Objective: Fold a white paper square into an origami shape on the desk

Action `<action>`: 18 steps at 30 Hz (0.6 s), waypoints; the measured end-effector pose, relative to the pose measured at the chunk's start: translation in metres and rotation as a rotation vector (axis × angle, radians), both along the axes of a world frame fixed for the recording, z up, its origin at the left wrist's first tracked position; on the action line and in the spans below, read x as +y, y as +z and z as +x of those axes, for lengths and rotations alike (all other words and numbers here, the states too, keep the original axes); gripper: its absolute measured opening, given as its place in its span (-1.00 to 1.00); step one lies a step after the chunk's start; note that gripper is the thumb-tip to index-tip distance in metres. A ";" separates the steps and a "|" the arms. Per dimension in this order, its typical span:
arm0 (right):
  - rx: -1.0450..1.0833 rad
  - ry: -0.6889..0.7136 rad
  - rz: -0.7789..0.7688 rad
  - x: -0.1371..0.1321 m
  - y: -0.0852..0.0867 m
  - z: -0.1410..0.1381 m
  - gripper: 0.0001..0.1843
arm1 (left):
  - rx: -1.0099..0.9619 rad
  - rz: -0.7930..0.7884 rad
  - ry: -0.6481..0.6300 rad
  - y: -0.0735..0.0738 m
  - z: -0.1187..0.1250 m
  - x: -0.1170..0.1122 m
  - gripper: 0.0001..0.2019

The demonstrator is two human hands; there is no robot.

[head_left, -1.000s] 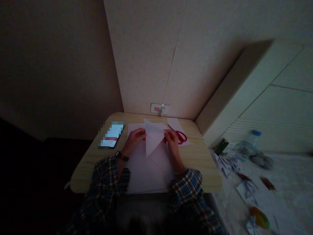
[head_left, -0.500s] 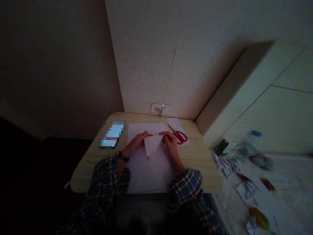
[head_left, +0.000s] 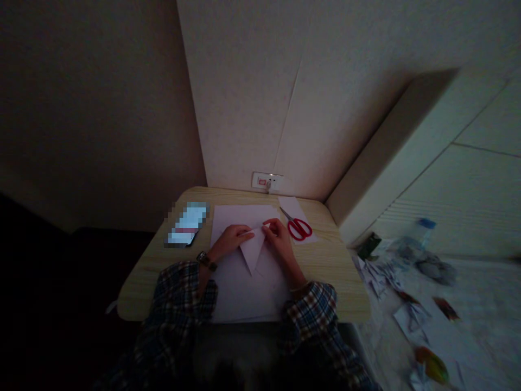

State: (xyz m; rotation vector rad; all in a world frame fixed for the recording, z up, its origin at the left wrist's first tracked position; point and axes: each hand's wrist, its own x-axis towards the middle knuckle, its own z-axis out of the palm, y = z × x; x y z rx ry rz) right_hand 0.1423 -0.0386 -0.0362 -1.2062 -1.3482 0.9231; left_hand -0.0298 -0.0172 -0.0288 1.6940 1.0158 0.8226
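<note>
A folded white paper triangle [head_left: 253,251] lies point-down toward me on a larger white sheet [head_left: 244,282]. My left hand [head_left: 231,239] rests on the triangle's upper left edge, fingers curled and pressing on it. My right hand [head_left: 277,235] pinches the upper right corner of the same fold. Both sleeves are plaid, and a watch sits on my left wrist.
Red-handled scissors [head_left: 298,227] lie on a paper strip right of my hands. A lit phone [head_left: 186,224] lies at the left of the small wooden table [head_left: 325,260]. A wall socket [head_left: 266,181] is behind. Folded paper bits, a bottle [head_left: 411,239] and clutter cover the surface at right.
The raised paper triangle came down flat onto the sheet. Both hands moved inward along its top edge and now press it.
</note>
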 end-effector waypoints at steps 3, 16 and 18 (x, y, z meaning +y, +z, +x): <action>-0.018 -0.013 0.005 0.002 -0.002 0.001 -0.87 | 0.023 0.029 0.015 0.000 0.001 -0.001 -0.72; 0.008 -0.009 -0.046 0.002 -0.002 0.003 -0.77 | 0.042 0.103 0.057 0.007 0.005 -0.005 -0.70; 0.001 -0.006 -0.018 0.002 -0.002 0.003 -0.74 | 0.042 0.078 0.032 0.007 0.005 -0.005 -0.69</action>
